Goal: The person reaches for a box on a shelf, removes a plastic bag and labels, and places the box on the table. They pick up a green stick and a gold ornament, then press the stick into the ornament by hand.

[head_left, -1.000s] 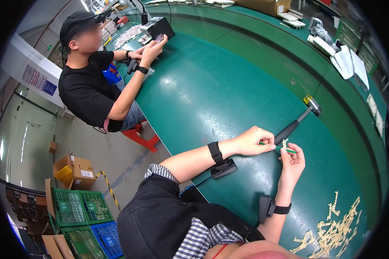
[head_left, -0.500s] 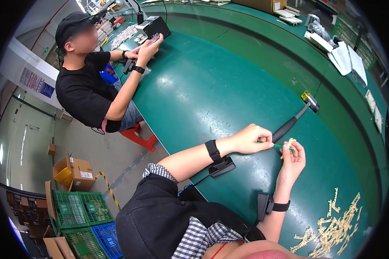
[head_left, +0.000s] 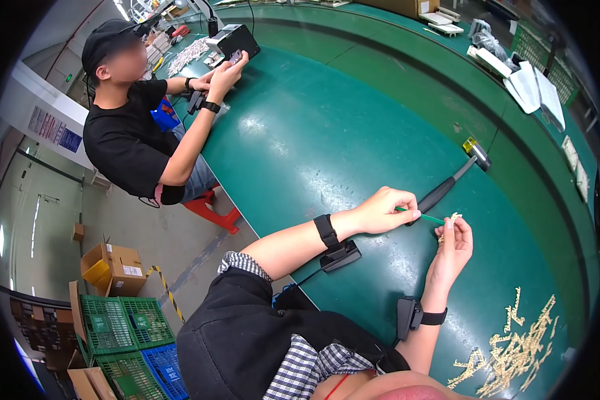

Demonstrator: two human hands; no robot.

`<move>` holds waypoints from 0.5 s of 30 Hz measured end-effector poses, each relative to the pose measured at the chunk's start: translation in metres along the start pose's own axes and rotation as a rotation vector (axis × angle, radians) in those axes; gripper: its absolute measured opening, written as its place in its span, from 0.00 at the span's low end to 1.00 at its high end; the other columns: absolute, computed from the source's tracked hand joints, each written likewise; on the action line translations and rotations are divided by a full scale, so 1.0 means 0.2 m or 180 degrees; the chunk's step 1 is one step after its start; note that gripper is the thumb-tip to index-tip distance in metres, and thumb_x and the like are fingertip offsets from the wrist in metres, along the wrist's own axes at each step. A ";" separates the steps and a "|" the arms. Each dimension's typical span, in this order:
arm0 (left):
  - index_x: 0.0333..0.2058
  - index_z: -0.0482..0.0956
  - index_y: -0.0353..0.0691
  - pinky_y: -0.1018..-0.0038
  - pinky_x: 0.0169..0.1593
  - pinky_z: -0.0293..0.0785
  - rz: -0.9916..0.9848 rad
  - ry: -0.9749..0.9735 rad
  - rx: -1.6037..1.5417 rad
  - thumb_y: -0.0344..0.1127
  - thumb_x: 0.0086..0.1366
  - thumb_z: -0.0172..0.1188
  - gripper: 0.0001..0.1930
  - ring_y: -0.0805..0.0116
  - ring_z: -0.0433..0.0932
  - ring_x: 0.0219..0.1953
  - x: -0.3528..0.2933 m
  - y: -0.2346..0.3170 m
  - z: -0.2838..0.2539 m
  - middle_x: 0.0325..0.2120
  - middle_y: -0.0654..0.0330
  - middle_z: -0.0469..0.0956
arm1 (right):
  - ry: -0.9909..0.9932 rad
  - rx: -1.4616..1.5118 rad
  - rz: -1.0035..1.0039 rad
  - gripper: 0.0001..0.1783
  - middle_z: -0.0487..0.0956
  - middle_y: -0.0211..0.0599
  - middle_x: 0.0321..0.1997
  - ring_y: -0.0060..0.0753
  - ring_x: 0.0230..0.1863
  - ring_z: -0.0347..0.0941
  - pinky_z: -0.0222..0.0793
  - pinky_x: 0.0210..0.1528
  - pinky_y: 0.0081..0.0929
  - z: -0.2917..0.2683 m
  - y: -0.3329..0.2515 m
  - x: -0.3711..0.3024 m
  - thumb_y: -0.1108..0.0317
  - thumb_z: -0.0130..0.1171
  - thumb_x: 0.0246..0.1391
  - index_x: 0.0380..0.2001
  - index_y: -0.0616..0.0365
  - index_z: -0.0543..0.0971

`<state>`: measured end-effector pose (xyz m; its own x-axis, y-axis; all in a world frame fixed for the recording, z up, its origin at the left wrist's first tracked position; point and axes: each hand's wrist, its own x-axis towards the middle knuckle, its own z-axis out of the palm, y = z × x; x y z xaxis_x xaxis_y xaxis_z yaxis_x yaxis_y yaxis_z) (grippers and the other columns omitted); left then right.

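Observation:
My left hand (head_left: 385,211) pinches one end of a thin green stick (head_left: 432,218). The stick slants across to my right hand (head_left: 452,248), its far end meeting the fingers there. Between the thumb and fingers of that right hand is a small cream-coloured cutout piece (head_left: 455,217), mostly covered by the fingertips. At the lower right of the green table, a loose pile of cream word-shaped cutouts (head_left: 513,357) lies beside my right forearm. Just beyond my left hand rests a hammer (head_left: 440,193) with a black grip and a yellow-tipped head.
Across the green tabletop (head_left: 300,153) at the left, a co-worker in black sits on a red stool (head_left: 215,215), holding a small object near a black box (head_left: 235,43). White parts (head_left: 537,90) lie on the far right bench. Green and blue crates (head_left: 123,323) stand on the floor.
My hands have drawn slightly apart, with the left a little higher. More of the green stick shows between them, and its tip no longer sticks out past my right thumb.

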<state>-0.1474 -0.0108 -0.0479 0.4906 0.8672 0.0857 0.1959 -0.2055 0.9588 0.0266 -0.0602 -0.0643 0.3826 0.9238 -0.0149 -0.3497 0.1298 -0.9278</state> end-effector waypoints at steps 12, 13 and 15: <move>0.29 0.75 0.34 0.76 0.32 0.72 -0.0031 -0.0133 0.0230 0.35 0.61 0.57 0.09 0.78 0.74 0.29 0.00 0.00 -0.01 0.23 0.61 0.78 | -0.0524 -0.0783 0.0196 0.11 0.75 0.30 0.34 0.16 0.33 0.70 0.67 0.37 0.14 0.00 -0.01 -0.01 0.75 0.58 0.52 0.40 0.63 0.73; 0.29 0.75 0.34 0.76 0.32 0.72 -0.0030 -0.0128 0.0231 0.35 0.61 0.57 0.09 0.78 0.74 0.29 0.00 0.00 -0.02 0.23 0.61 0.78 | -0.0697 -0.0955 0.0176 0.11 0.75 0.30 0.34 0.16 0.33 0.70 0.67 0.37 0.13 0.02 -0.01 -0.02 0.76 0.58 0.52 0.40 0.63 0.73; 0.30 0.75 0.34 0.76 0.32 0.72 -0.0022 -0.0183 0.0273 0.35 0.61 0.58 0.09 0.78 0.74 0.29 0.00 0.00 -0.01 0.23 0.61 0.78 | -0.0854 -0.1131 0.0158 0.12 0.75 0.30 0.34 0.16 0.33 0.70 0.67 0.37 0.13 0.03 -0.01 -0.02 0.77 0.59 0.51 0.40 0.63 0.73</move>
<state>-0.1491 -0.0102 -0.0480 0.5364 0.8418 0.0612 0.2701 -0.2399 0.9325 0.0205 -0.0620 -0.0611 0.1209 0.9926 -0.0088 -0.0286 -0.0053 -0.9996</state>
